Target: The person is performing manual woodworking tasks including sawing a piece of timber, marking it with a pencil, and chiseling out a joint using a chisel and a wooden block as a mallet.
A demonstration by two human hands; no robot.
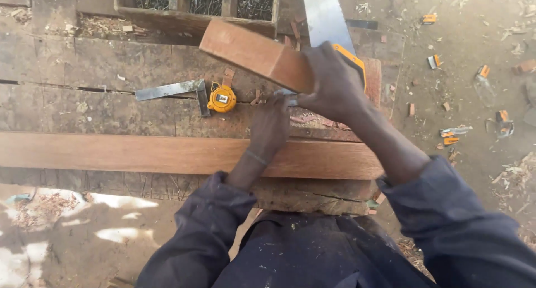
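My right hand (335,87) grips the near end of a short reddish wood block (251,51), held tilted above the bench. Just behind that hand I see the orange handle of a hand saw (326,14), whose blade runs away from me. My left hand (271,126) rests knuckles-up on the workbench (84,65), just past a long reddish plank (139,154) that lies across the bench. Its fingers curl down under the block, and what they touch is hidden.
A metal try square (173,90) and an orange tape measure (222,98) lie left of my hands. A wooden compartment box of nails (195,9) stands at the bench's far edge. Wood scraps and small orange items (451,136) litter the dirt ground on the right.
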